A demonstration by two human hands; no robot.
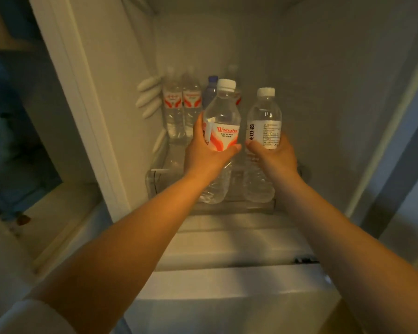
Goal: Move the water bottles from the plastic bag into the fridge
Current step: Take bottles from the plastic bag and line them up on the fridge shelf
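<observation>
Both my arms reach into the open fridge. My left hand (206, 154) grips a clear water bottle with a red-and-white label (223, 121) and a white cap, held upright over the glass shelf (155, 179). Just to its right, my right hand (274, 153) grips a second clear bottle with a white label (264, 116), also upright. At the back of the shelf stand several more water bottles (181, 102), two with red labels and one with a blue cap (211, 89). The plastic bag is out of view.
The fridge's left wall (106, 68) carries white shelf rails (149, 97). The right wall (336, 92) is bare. A white drawer front (227, 280) lies below the shelf. Left of the fridge, a dim cabinet ledge (58, 213) shows.
</observation>
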